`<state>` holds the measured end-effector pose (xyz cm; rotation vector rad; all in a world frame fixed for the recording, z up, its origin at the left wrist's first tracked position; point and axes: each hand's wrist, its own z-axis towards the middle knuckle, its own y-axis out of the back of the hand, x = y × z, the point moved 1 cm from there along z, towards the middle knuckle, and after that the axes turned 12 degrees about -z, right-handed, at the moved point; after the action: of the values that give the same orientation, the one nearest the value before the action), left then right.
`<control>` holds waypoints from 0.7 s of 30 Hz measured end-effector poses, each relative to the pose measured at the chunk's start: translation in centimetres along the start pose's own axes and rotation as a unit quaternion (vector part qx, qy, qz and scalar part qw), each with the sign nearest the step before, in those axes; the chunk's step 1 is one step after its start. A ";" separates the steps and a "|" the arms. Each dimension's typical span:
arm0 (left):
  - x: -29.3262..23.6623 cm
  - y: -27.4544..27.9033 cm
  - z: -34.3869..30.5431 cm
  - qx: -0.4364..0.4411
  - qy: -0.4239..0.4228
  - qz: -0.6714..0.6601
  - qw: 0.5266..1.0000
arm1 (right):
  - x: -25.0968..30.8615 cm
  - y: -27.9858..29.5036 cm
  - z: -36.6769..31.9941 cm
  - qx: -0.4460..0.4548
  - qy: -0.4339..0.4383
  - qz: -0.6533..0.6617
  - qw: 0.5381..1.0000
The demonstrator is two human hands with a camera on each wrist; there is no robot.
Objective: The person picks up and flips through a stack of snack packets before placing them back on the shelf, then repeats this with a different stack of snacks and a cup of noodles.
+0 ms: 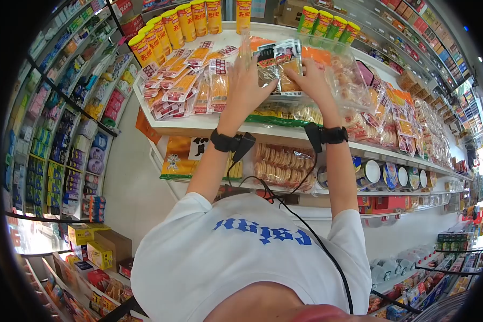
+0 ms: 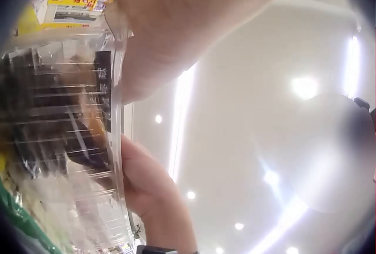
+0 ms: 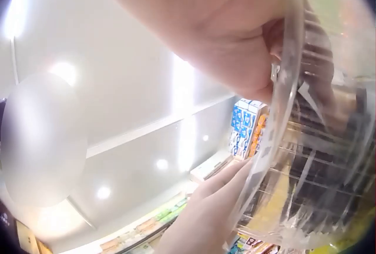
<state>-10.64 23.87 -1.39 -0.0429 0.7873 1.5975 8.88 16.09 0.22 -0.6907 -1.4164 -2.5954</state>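
Observation:
A clear plastic tub (image 1: 335,64) stands on the counter in front of me, holding several small black and orange snack packets (image 1: 278,59). My left hand (image 1: 247,86) lies at the tub's left side, fingers extended and partly blurred, its thumb against the packets. From the other side my right hand (image 1: 314,83) reaches over the near rim, with fingers spread and thumb on the front packet. Through the tub's ribbed wall (image 2: 64,130) in the left wrist view, the packets show as dark shapes. The right wrist view has the tub's rim (image 3: 279,113) close to my right hand.
Red and orange packets (image 1: 180,86) are heaped on the counter to the left. Yellow canisters (image 1: 172,29) line the back, with green-topped ones (image 1: 322,27) to the right. Bagged snacks (image 1: 413,121) cover the right side. Below the counter, a shelf bears wrapped biscuits (image 1: 284,163).

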 end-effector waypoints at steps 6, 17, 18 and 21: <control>1.1 -0.5 -1.1 0.067 -0.011 0.004 0.998 | -1.0 -2.1 0.6 0.075 -0.029 -0.144 0.986; 1.0 -0.6 -1.7 0.114 0.030 0.047 0.992 | -0.7 -2.7 -1.1 -0.085 0.018 -0.137 0.987; 1.3 -0.9 -1.7 0.112 0.027 0.059 0.992 | -0.8 -2.8 -1.2 -0.084 0.043 -0.172 0.981; 2.2 -1.1 -2.3 0.092 -0.003 0.031 0.995 | -0.9 -3.2 -2.1 -0.038 0.047 -0.147 0.987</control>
<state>-11.00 24.58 -4.64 0.1194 0.9360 1.5770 8.00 16.05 -3.57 -0.3837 -1.4987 -2.8720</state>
